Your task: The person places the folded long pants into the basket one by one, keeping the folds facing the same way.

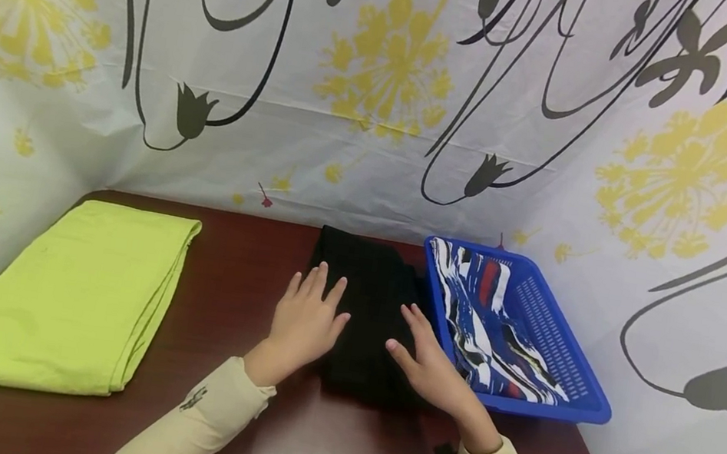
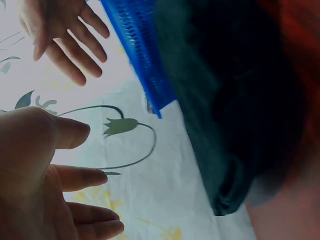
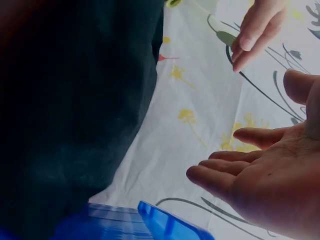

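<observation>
A folded black cloth [image 1: 373, 283] lies on the dark red table, between my two hands in the head view. My left hand [image 1: 305, 320] is over its left edge with fingers spread and straight. Over the right edge is my right hand [image 1: 437, 373], its fingers also extended and the thumb apart. Both wrist views show a gap between the palms and the dark cloth [image 2: 215, 100], and neither hand holds anything. In the right wrist view the right hand [image 3: 270, 175] appears beside the cloth [image 3: 85, 110], palm showing.
To the left lies a folded yellow-green cloth [image 1: 68, 294]. A blue plastic basket [image 1: 592, 407] stands at the right, beside the black cloth, with a blue, white and red patterned cloth [image 1: 475, 328] inside. Flower-printed sheeting [image 1: 262, 151] rises behind the table and along both sides.
</observation>
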A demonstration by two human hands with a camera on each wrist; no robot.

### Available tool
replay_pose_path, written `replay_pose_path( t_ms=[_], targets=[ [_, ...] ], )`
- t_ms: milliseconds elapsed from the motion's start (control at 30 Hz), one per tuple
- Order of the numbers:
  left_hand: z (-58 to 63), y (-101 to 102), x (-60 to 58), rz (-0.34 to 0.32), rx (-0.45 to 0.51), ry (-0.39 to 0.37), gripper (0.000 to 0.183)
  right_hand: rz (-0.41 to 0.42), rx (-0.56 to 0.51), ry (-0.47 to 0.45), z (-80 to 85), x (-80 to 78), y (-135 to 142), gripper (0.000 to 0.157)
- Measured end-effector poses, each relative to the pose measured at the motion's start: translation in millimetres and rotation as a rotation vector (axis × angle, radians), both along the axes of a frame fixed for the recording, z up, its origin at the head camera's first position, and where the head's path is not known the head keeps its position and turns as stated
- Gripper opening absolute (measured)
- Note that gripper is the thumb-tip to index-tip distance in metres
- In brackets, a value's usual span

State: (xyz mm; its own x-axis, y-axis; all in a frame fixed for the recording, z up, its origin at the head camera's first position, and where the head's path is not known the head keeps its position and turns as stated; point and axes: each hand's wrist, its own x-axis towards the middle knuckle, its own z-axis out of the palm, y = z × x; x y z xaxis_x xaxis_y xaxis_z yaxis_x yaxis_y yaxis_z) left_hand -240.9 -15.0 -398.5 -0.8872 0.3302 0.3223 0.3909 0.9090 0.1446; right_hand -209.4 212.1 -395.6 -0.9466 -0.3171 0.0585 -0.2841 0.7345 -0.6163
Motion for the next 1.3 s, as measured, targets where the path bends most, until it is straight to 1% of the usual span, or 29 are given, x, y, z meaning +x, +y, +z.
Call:
replay_pose_path(
  t_ms=[133,300,433,600,733,900,1133,1300],
  targets=[
    [-10.8,-4.1,-1.6,0.017,0.008,-0.051,0.058,-0.019,0.034,-0.051,-10.5,0.0,-4.3,0.073],
    [-22.4,-5.6,-1.6,0.017,0.024,-0.126,0.062,-0.043,0.066,-0.061,-26.3,-0.3,-10.7,0.073],
    [-31.0,-4.9,-0.1,0.018,0.034,-0.196,0.066,-0.04,0.131,-0.082,-39.2,-0.5,-15.2,0.074],
    [-44.6,-3.1,1.4,0.001,0.085,-0.291,0.069,-0.065,0.194,-0.101,-49.2,-2.4,-15.5,0.078],
    [-55.6,-2.3,1.5,-0.029,0.151,-0.354,0.069,-0.098,0.187,-0.106,-54.5,-5.6,-9.7,0.08],
    [-64.6,-2.5,4.7,-0.034,0.188,-0.413,0.066,-0.127,0.143,-0.11,-57.5,-9.9,-2.9,0.08],
    [-70.0,-1.5,7.6,-0.015,0.217,-0.444,0.062,-0.159,0.097,-0.113,-62.1,-14.8,2.8,0.079],
    [-71.2,-2.1,5.7,-0.014,0.261,-0.524,0.062,-0.159,0.081,-0.155,-66.2,-18.9,6.2,0.081]
  ],
)
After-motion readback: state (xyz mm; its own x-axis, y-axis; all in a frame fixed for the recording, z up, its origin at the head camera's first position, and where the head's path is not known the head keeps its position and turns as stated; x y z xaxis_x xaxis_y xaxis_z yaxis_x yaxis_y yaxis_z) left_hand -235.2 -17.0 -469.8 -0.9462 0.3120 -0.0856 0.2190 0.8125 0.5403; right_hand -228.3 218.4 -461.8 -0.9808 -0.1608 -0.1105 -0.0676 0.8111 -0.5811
